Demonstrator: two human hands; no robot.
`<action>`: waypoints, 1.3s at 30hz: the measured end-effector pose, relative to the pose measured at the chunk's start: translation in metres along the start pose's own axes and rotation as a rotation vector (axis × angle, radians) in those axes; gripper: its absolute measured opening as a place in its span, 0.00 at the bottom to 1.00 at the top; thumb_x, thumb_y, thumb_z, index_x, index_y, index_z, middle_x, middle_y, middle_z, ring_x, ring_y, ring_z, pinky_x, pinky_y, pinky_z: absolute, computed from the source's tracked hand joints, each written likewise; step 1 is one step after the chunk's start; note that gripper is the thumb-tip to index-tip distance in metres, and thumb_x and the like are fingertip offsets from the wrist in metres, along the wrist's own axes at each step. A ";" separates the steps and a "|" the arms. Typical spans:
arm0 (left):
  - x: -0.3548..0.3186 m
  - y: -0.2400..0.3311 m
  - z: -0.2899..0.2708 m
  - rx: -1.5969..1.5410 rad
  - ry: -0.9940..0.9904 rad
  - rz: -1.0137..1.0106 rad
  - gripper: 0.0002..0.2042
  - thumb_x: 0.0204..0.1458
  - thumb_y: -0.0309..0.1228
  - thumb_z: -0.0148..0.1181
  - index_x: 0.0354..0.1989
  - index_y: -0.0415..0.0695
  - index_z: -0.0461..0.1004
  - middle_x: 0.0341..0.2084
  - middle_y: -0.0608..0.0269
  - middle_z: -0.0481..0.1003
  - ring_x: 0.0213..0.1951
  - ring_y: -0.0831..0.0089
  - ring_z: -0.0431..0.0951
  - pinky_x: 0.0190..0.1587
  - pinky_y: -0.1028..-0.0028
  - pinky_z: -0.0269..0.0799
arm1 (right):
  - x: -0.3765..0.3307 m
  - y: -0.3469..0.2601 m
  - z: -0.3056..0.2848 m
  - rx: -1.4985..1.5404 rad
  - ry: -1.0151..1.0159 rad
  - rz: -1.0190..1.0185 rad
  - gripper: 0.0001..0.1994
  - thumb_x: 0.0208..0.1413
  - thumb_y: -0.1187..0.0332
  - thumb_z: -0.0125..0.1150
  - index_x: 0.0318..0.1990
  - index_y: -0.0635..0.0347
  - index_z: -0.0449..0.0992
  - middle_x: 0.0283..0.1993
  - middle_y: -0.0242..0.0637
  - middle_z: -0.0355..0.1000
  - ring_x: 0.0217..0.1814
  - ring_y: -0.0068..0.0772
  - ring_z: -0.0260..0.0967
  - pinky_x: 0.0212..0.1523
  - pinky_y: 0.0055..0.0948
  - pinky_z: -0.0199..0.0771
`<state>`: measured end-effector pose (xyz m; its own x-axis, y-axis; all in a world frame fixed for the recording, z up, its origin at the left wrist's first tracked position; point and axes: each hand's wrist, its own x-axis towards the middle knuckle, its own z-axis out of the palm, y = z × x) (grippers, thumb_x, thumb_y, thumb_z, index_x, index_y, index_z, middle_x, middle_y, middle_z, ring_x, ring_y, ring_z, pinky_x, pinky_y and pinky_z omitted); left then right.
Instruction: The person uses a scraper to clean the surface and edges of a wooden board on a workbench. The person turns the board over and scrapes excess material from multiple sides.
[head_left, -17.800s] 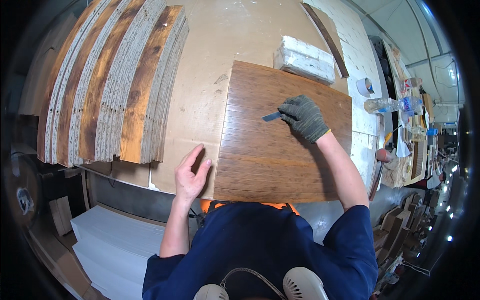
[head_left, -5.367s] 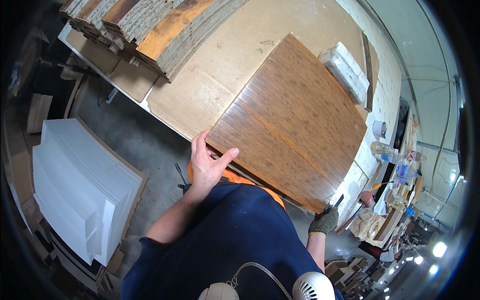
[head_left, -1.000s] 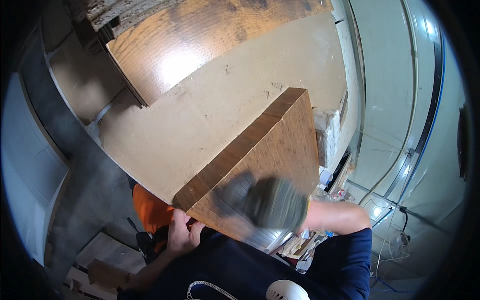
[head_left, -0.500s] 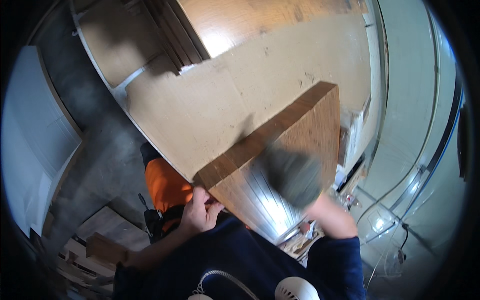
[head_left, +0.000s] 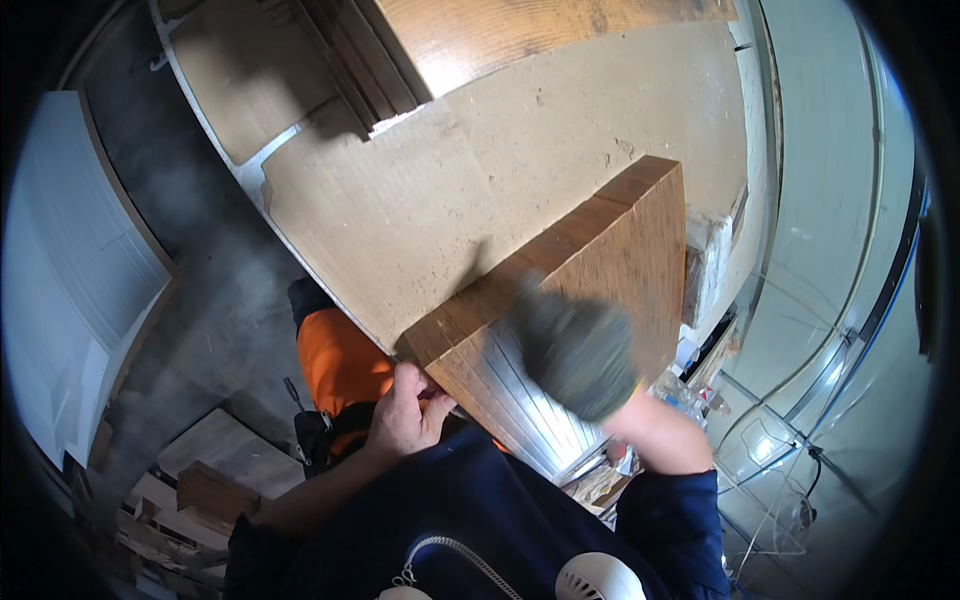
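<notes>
A brown wood-grain panel (head_left: 630, 260) with a thick edge stands tilted on the beige tabletop in front of me. My left hand (head_left: 408, 415), bare, grips its near left corner, with the fingertips partly hidden under it. Over the panel's face is my right hand (head_left: 575, 350) in a dark grey-green glove. Motion smears its fingers, so whether they hold anything cannot be made out. Bright light reflects off the grooved-looking lower part of the panel, next to the glove.
The beige work table (head_left: 400, 220) carries a wood-grain board (head_left: 550, 35) and dark brown strips (head_left: 355, 60) at the far side. A white-wrapped block (head_left: 708, 268) sits right of the panel. Wood offcuts (head_left: 215, 495) lie on the floor at lower left; a pale curved sheet (head_left: 80, 270) stands at far left.
The gloved right hand is smeared by motion in both frames, over nearly the same part of the panel. My left hand stays at the corner; the whole view has shifted slightly.
</notes>
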<state>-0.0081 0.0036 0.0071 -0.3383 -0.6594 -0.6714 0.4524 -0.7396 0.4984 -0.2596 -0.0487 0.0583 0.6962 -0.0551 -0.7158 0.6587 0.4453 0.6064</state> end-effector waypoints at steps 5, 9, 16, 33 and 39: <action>0.001 0.000 0.000 -0.093 0.017 -0.016 0.18 0.62 0.33 0.61 0.51 0.37 0.62 0.41 0.52 0.76 0.43 0.65 0.79 0.45 0.66 0.75 | 0.000 -0.010 0.000 0.144 0.151 0.070 0.28 0.72 0.47 0.44 0.71 0.53 0.60 0.65 0.45 0.64 0.66 0.37 0.68 0.64 0.33 0.74; 0.000 0.004 0.002 -0.135 0.024 -0.080 0.19 0.65 0.40 0.57 0.50 0.37 0.62 0.41 0.53 0.77 0.44 0.66 0.79 0.47 0.67 0.76 | 0.008 0.036 0.067 0.714 0.009 0.261 0.23 0.71 0.56 0.47 0.66 0.59 0.66 0.61 0.45 0.69 0.59 0.33 0.73 0.60 0.31 0.76; 0.000 0.012 0.006 -0.076 -0.005 0.055 0.18 0.60 0.29 0.63 0.52 0.36 0.61 0.38 0.49 0.79 0.41 0.62 0.83 0.41 0.66 0.78 | 0.015 0.086 0.146 2.903 -0.502 -0.222 0.23 0.69 0.62 0.51 0.67 0.61 0.65 0.64 0.44 0.67 0.65 0.31 0.67 0.65 0.33 0.70; 0.002 -0.006 0.003 -0.232 0.066 -0.069 0.20 0.60 0.32 0.64 0.51 0.36 0.62 0.40 0.49 0.77 0.40 0.62 0.82 0.43 0.67 0.79 | 0.012 0.070 0.119 2.889 -0.230 1.241 0.21 0.67 0.56 0.50 0.61 0.59 0.70 0.49 0.39 0.73 0.48 0.36 0.74 0.47 0.34 0.77; -0.005 0.002 0.002 0.348 -0.034 0.172 0.21 0.63 0.33 0.62 0.52 0.35 0.57 0.51 0.44 0.74 0.50 0.65 0.79 0.50 0.68 0.76 | -0.003 0.038 0.135 2.557 -0.794 1.050 0.17 0.66 0.60 0.51 0.57 0.58 0.73 0.36 0.35 0.74 0.35 0.32 0.75 0.35 0.30 0.79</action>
<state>-0.0069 0.0056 0.0125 -0.3114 -0.7777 -0.5461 0.2001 -0.6155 0.7624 -0.1986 -0.1523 0.1304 0.3574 -0.8395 -0.4093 -0.9295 -0.3625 -0.0683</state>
